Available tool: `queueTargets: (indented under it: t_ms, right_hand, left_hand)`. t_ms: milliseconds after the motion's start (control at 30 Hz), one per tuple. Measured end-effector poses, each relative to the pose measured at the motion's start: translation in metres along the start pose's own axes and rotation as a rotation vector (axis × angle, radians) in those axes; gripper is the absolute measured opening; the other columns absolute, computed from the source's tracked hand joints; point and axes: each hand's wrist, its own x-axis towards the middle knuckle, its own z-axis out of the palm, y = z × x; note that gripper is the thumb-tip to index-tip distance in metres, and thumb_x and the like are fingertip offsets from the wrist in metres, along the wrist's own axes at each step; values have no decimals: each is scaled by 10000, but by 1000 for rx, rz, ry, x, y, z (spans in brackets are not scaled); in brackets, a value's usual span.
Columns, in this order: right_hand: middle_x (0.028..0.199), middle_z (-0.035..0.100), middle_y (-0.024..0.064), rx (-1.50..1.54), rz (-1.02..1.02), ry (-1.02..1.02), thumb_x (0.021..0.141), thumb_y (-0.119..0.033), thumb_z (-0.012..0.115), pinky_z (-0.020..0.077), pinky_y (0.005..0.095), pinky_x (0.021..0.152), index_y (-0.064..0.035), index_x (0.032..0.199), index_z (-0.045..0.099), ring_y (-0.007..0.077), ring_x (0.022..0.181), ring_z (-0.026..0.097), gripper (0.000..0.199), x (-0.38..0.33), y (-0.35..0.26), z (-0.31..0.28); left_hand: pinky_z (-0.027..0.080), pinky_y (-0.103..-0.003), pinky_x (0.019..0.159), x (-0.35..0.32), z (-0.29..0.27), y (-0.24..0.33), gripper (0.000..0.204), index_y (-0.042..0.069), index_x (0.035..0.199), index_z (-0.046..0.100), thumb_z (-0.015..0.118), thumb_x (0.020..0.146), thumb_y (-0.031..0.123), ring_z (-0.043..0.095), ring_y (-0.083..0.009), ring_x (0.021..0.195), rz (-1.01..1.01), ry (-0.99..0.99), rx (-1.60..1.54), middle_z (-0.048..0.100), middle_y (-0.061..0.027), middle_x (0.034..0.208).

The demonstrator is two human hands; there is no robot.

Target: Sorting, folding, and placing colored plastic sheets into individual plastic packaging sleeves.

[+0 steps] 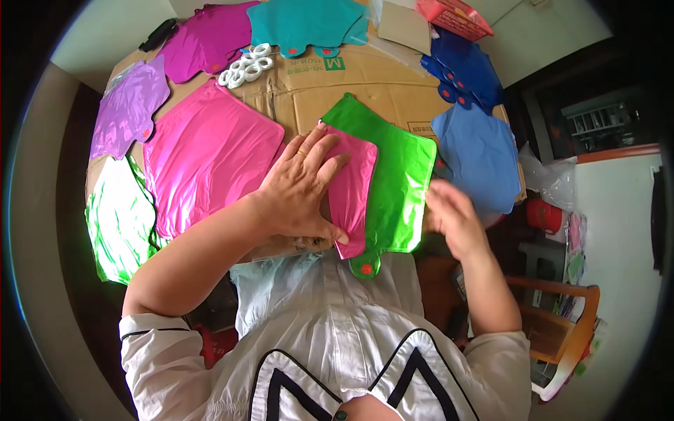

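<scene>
A folded pink foil sheet (354,189), like a flat uninflated balloon, lies over a green foil balloon (400,186) at the table's front. The green one has a rounded tab with a red dot at its lower end. Across the pink foil my left hand (298,179) rests with fingers and thumb spread, pressing it down. My right hand (453,217) is beside the green foil's right edge, its fingers smeared by motion; whether they touch the foil is unclear. A larger pink foil piece (210,154) lies flat left of my left hand.
Brown cardboard (298,91) covers the table. Around its edge lie purple (130,109), magenta (207,38), teal (305,24), dark blue (463,67), light blue (477,154) and shiny green foil (119,217). White rolls (246,67) sit at the back. A wooden chair (586,309) stands right.
</scene>
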Motion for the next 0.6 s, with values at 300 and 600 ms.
queueTargets:
  t_ms: [300,600]
  right_hand:
    - [670,638,178,-1131,-493,403,800,-156,644,522,460,583,-29,835,563,361,648,662,154,24,-50,62]
    - [915,622,131,-1417,-669,349,790,-115,617,504,437,826,-45,868,575,305,926,642,114,47,-12,125]
  left_hand:
    - [171,-542,1164,-2,0,1,1291,12,1414,325,753,457,766,247,-393,1419,-38,-1,-5,348,-216,1443]
    - [84,-521,1196,-1,2,2,1418,-14,1486,139,776,467,738,181,-357,1460,-67,0,-55,302,-209,1492]
